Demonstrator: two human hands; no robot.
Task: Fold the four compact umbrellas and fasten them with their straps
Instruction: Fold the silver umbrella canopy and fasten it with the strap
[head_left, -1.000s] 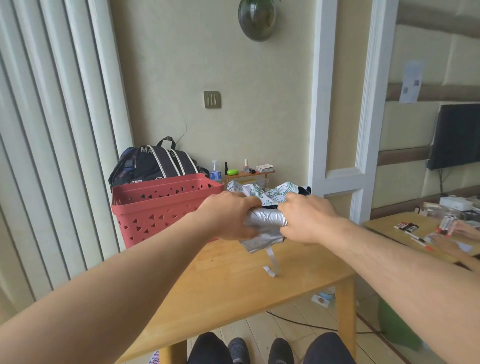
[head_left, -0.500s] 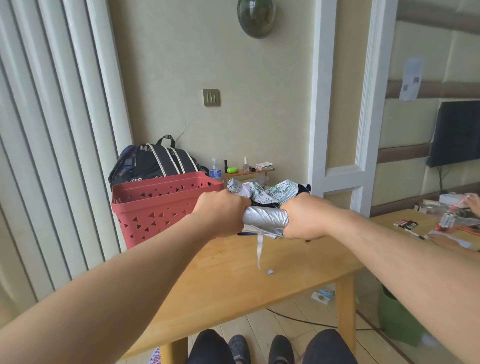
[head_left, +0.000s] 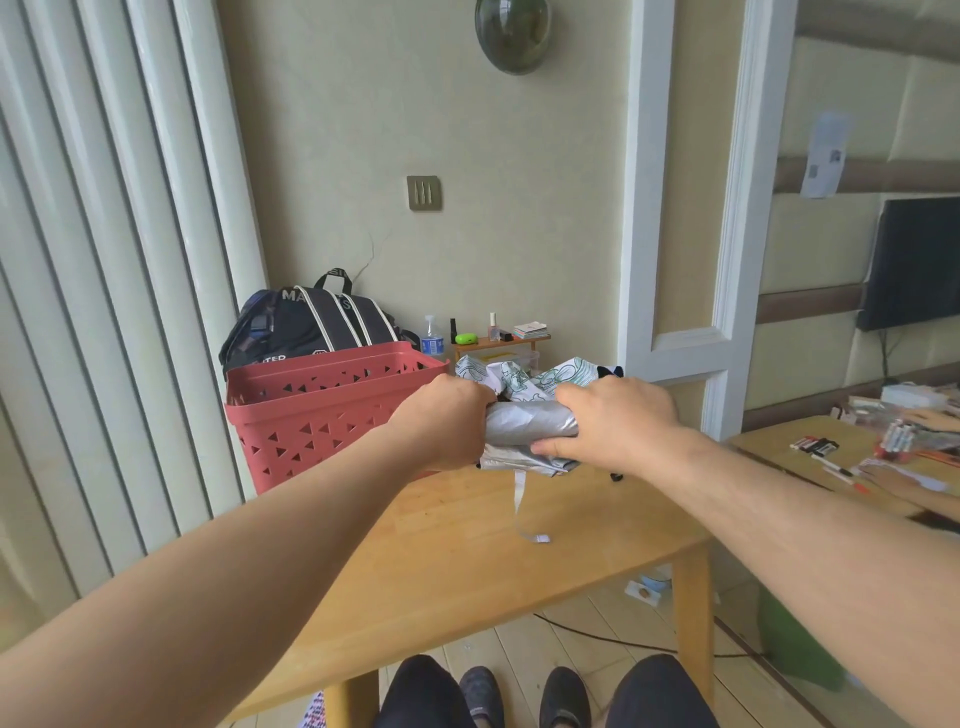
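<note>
Hands: I see left hand (head_left: 448, 427) & right hand (head_left: 613, 422) both gripping crumpled silver fabric umbrella (head_left: 530, 432), strap (head_left: 521, 501) dangling over wooden tabletop (head_left: 467, 561) far edge.

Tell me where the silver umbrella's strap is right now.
In the head view the strap hangs loose from the silver umbrella gripped between the left hand and right hand, its end trailing onto the wooden table.

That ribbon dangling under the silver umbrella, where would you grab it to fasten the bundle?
Probably near its free end, coming from below: the strap hangs straight down from the silver umbrella, its tip lying on the table. Both the left hand and right hand are gripping the bundle.
</note>
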